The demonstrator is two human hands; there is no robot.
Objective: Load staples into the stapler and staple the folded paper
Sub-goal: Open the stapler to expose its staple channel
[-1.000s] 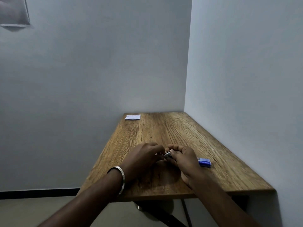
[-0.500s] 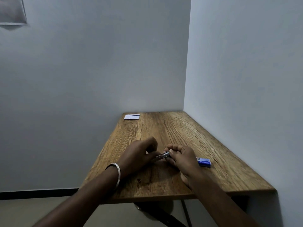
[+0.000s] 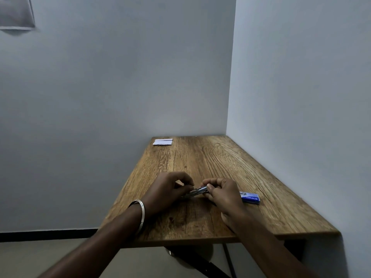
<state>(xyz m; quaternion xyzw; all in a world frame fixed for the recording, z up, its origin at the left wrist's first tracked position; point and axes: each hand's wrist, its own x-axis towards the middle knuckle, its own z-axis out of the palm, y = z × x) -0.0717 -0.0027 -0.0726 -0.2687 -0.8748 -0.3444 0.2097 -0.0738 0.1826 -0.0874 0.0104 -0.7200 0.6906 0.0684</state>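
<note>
Right hand [image 3: 224,194]: fingers curled over the right end of the stapler [image 3: 197,192], gripping it; the thumb lies along its near side. The heel of this hand rests on the tabletop [image 3: 220,157].

Left hand [image 3: 167,189]: fingers curled, thumb and forefinger pinched at the stapler's left end, where thin metal parts project. Whether this hand grips the stapler body or a strip of staples cannot be told; the parts are small and partly hidden by the fingers. A metal bangle [image 3: 140,214] sits on the left wrist, over the tabletop near its near edge.

Stapler: small, metallic, held low between the two hands, over the middle of the tabletop's near half, tilted slightly with its right end higher. Whether it touches the wood cannot be told.

Box [image 3: 251,198]: blue, flat on the tabletop just right of the right hand, partly hidden behind it, toward the right edge. Print on its top is unreadable.

Paper [image 3: 163,141]: white, folded, flat at the far left corner of the tabletop, well apart from both hands.

Tabletop: wood grain, its far and right edges set against grey walls [image 3: 120,77]. Dark legs [image 3: 200,263] show below the near edge.
</note>
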